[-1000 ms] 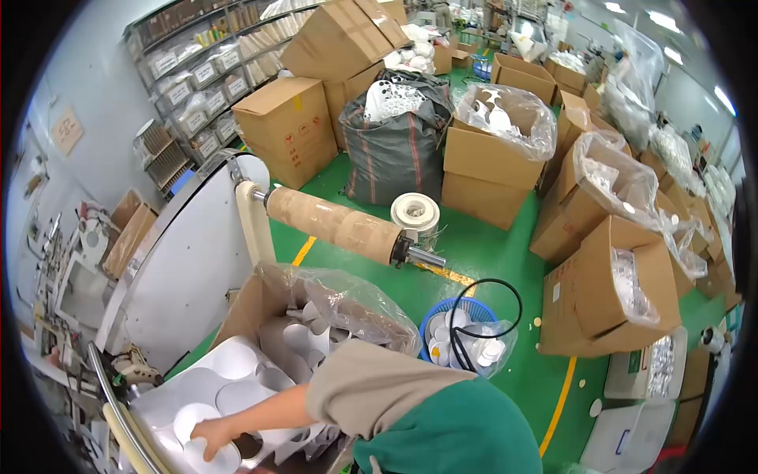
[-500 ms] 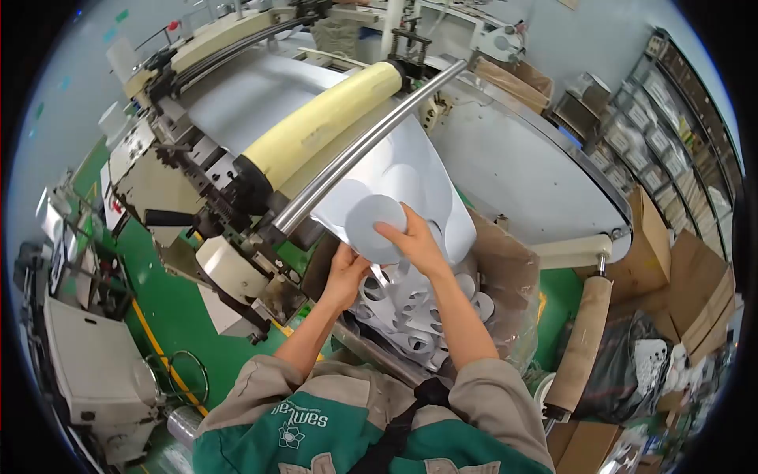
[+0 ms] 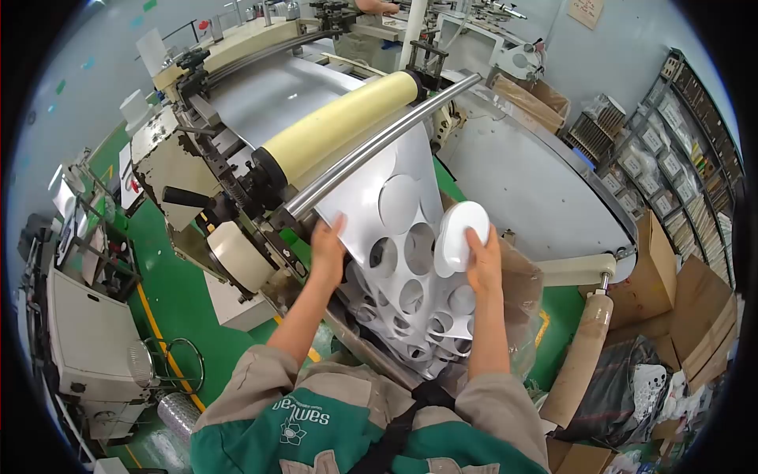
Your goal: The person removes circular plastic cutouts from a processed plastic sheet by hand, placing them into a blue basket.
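My right hand grips stack of thin, round white discs by right edge of hole-punched glossy white sheet; sheet's long axis runs far to near between hands. My left hand curls at sheet's left edge; whether gripping, I cannot tell.

Bright, even, cool light throughout, with a pale glare spot on the sheet and a gleaming streak along the metal bar; shadow darkens the box inside, the shelves curve with distortion, and black rounds the corners
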The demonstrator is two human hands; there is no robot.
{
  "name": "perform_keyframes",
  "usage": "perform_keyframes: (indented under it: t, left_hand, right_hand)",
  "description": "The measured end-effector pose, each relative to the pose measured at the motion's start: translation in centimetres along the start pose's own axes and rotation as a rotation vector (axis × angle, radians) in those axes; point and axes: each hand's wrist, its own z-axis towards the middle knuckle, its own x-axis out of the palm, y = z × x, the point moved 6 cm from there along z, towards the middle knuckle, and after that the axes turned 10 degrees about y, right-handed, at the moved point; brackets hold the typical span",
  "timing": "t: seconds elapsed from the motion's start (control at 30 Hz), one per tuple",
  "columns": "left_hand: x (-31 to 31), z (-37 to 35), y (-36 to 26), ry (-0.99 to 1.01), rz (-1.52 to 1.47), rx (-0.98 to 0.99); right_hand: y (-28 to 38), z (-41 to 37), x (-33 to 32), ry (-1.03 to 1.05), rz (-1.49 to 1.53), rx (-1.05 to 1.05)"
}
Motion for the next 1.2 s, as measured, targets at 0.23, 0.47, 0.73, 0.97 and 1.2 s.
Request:
perform_keyframes:
  t: [0.23, 0.47, 0.73, 0.97, 1.2]
  left_hand:
    - [-1.8, 2.3, 0.5, 0.001, -0.051, 0.02]
    - [-1.8, 1.3, -0.1, 0.002, 0.038, -0.105]
    - [-2.4, 2.1, 0.7, -0.032, 0.053, -0.01]
    - [-3.0, 2.5, -1.7, -0.036, -0.005, 0.019]
    - [-4.4, 5.8, -2.0, 0.054, -0.18, 0.106]
  right_hand:
    - [-5.1, 5.5, 12.0, 0.462, -0.179, 0.274]
    - [-9.5, 3.4, 2.6, 0.173, 0.422, 0.311]
    - [-5.5, 5.6, 10.4, 0.36, -0.118, 0.204]
    - [-7.8, 6.3, 8.3, 0.169, 0.035, 0.143]
    - [-3.9, 7.5, 8.3, 0.14, 0.038, 0.081]
